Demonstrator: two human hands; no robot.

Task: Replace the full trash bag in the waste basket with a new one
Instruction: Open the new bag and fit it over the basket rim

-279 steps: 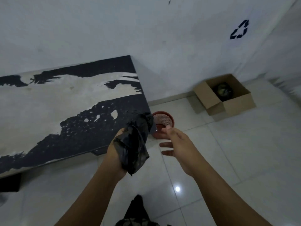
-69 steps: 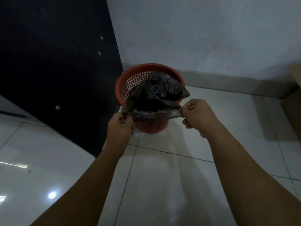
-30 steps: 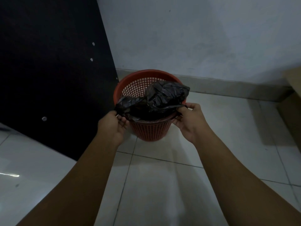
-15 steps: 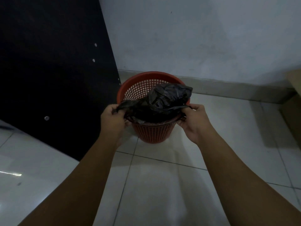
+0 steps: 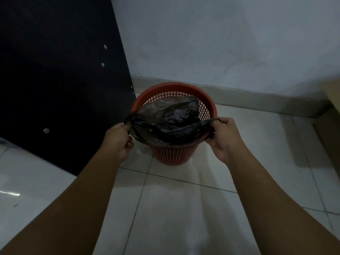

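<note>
Two hands: left hand (image 5: 118, 142) at the basket's 9 o'clock, right hand (image 5: 223, 138) at 3 o'clock, each pinching the hem of the trash bag (image 5: 165, 122).
Bag: thin black film, likely light, soft and tearable; best held at the hem.
Waste basket (image 5: 173, 155): hem drawn over the rim at 6 o'clock, the rest slumped inside; nothing else shows.
Surroundings: black panel (image 5: 55, 80) at 9 o'clock.

waste basket (image 5: 173, 155): orange-red plastic lattice, matt.
trash bag (image 5: 169, 118): thin black plastic film, crinkled, faint sheen.
floor tiles (image 5: 184, 208): under the basket, pale, smooth, glossy.
panel (image 5: 55, 80): left of the basket, black matt board; shiny screw heads (image 5: 46, 130).
wall (image 5: 220, 43): behind the basket, matt, blotchy paint.
box (image 5: 329, 126): right of the basket, brown cardboard, matt.
</note>
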